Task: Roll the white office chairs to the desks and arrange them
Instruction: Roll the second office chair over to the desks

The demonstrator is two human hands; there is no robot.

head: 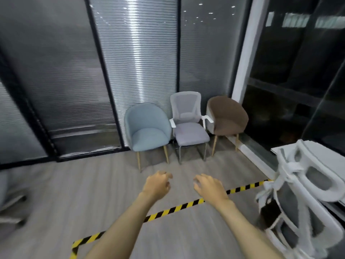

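A white office chair with a grey mesh back stands at the right edge, seen from behind and partly cut off. Part of another pale chair base shows at the far left edge, blurred. My left hand and my right hand reach forward over the floor at mid-frame, fingers curled loosely, nothing in either. Both hands are well clear of every chair. A white-framed mesh chair with a grey seat and fixed metal legs stands against the glass wall ahead.
A light blue tub chair and a brown tub chair flank the mesh chair. Yellow-black hazard tape crosses the wood floor. Glass partitions with blinds close the far side; a dark window wall runs along the right.
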